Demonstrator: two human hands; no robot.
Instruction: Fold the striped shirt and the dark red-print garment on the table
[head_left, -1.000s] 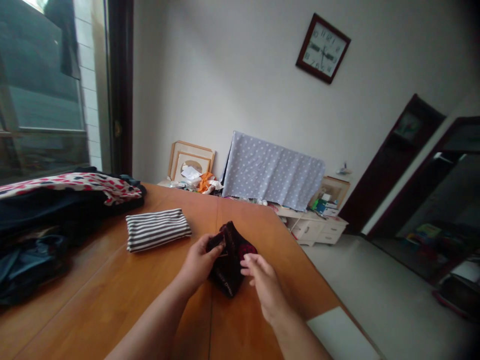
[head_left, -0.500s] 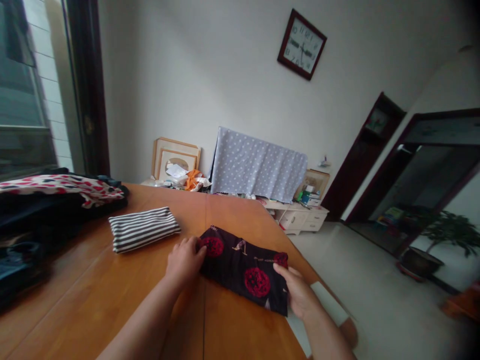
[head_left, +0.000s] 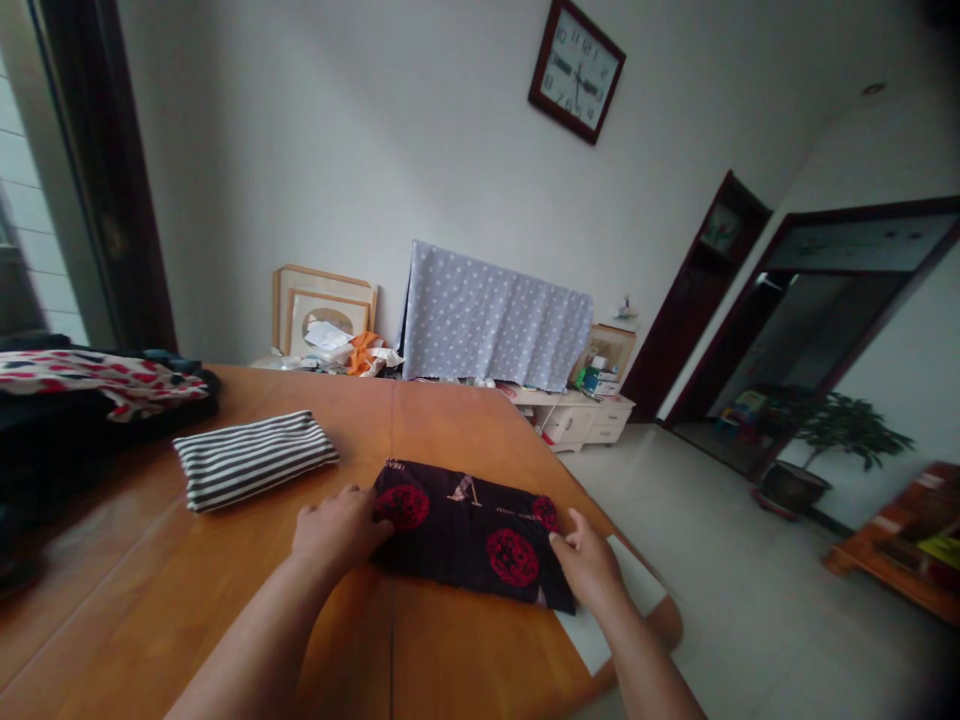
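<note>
A dark folded cloth [head_left: 457, 545] with red round flower patterns and pale print lies across the wooden table in front of me. At its left edge my left hand [head_left: 339, 530] is closed, thumb on top and the other fingers bent over the edge. My right hand [head_left: 592, 560] grips the right edge, its thumb on the fabric and a finger raised just past the edge. Left of my left hand lies a folded black-and-white striped cloth [head_left: 255, 460], apart from both hands.
Dark clothes with a white, red-spotted piece [head_left: 97, 380] are heaped at the table's left. A white sheet [head_left: 592, 640] lies under my right forearm at the table's right edge [head_left: 667, 620]. Beyond stand a dotted grey cover [head_left: 495, 320], a white cabinet [head_left: 574, 425] and a potted plant [head_left: 795, 485].
The view has turned a little to the right. The dark cloth's right end has come down flatter onto the table, and my right hand's finger has lifted from its earlier curl.
</note>
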